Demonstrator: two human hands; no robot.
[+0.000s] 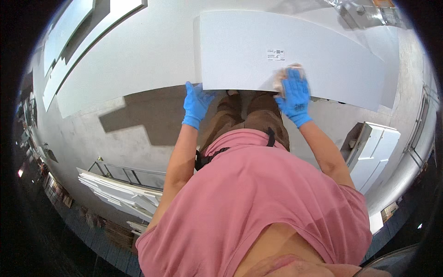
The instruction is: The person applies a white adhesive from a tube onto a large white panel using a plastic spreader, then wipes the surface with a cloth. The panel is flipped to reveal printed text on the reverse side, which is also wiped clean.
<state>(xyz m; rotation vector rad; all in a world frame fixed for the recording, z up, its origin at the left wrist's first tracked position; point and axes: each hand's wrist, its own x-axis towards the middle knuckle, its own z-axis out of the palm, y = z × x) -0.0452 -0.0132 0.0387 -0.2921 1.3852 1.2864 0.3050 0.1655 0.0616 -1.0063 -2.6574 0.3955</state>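
A long white panel (240, 51) lies flat on a larger white surface (138, 60) in front of me, with a small printed label (276, 55) on it. My right hand (295, 97), in a blue glove, presses a crumpled beige cloth (279, 79) onto the panel near its front edge, just below the label. Motion slightly blurs the cloth and fingertips. At the panel's near left corner is my left hand (196, 106), also gloved in blue. Its fingers are apart, close against the corner, and I see nothing held in it.
White boards (76, 41) lie at the far left of the surface. Clear plastic wrap (369, 14) is at the far right. Behind me on the left, stacked white boards (120, 191) stand by a metal rack (129, 173). More white panels (374, 150) lean at the right.
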